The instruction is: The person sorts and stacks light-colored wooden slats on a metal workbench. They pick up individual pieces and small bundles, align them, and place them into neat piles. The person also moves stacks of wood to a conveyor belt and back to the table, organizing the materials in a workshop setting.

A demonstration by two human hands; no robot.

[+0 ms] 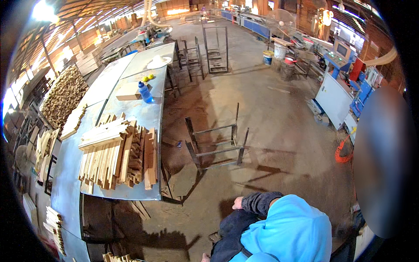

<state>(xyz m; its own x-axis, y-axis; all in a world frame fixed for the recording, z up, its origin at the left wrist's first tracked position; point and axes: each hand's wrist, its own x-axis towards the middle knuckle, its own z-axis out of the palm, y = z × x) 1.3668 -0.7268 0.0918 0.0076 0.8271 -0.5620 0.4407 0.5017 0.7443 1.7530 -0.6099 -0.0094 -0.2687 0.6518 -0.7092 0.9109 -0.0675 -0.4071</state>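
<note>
My right arm, in a light blue sleeve with a dark cuff cover, bends across the lower edge of the view. At its end my right hand (pixel 238 203) sits by the dark cloth over my legs (pixel 233 225), small and with its fingers hard to make out. Only a sliver of my left hand (pixel 205 258) shows at the bottom edge. Nothing can be seen in either hand. Nearest ahead stands a dark metal frame (pixel 216 153) with upright legs. Left of it, a pile of wooden strips (pixel 107 159) lies on a long grey table (pixel 126 193).
Farther along the table are a blue bottle (pixel 145 93), a cardboard box (pixel 128 91) and yellow round things (pixel 149 77). A control console (pixel 338 59) and a coiled red hose (pixel 342 153) are on the right. Another tall frame (pixel 217 50) and buckets (pixel 268 57) stand farther off.
</note>
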